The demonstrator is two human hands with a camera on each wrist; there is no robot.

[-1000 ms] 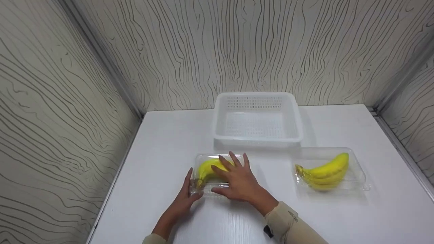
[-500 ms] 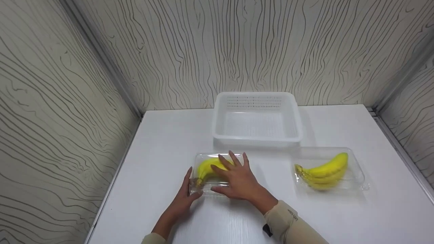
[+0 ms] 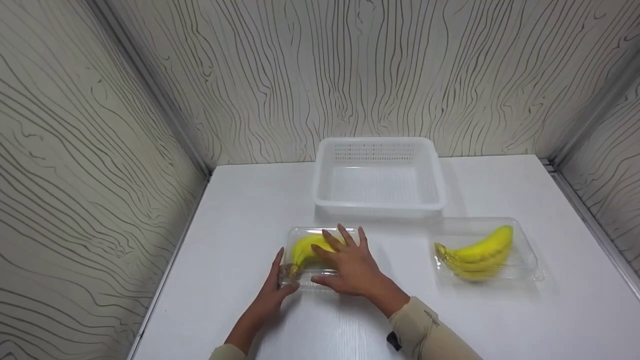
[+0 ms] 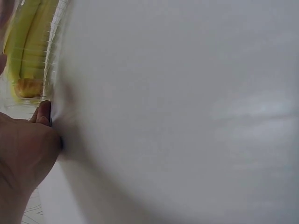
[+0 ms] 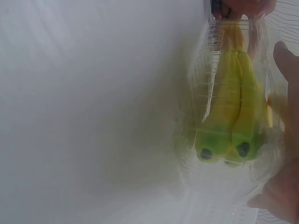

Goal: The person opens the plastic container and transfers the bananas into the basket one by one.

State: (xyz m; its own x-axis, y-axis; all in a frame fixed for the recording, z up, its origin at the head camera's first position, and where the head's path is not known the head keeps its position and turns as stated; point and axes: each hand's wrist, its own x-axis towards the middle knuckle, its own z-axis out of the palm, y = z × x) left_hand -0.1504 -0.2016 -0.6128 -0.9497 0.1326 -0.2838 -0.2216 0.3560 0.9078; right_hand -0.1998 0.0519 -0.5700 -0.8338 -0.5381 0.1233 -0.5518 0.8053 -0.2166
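In front of me on the white table lies a clear plastic clamshell box (image 3: 305, 281) with a bunch of bananas (image 3: 304, 250) inside. My right hand (image 3: 356, 267) rests on its top with fingers spread, covering the box's right part. At the left end, my left hand (image 3: 270, 292) touches the side with straight fingers, its thumb by the near corner. The right wrist view shows the green, dark-tipped ends of the bananas (image 5: 236, 102) through the box wall. In the left wrist view, the left hand (image 4: 28, 144) sits close by the stem end.
A second clear box (image 3: 522, 255) with another bunch of bananas (image 3: 480, 255) lies to the right. Behind stands a white plastic basket (image 3: 380, 205) with slotted walls. Wood-patterned panels (image 3: 370, 70) enclose the table (image 3: 225, 200) at the back and sides.
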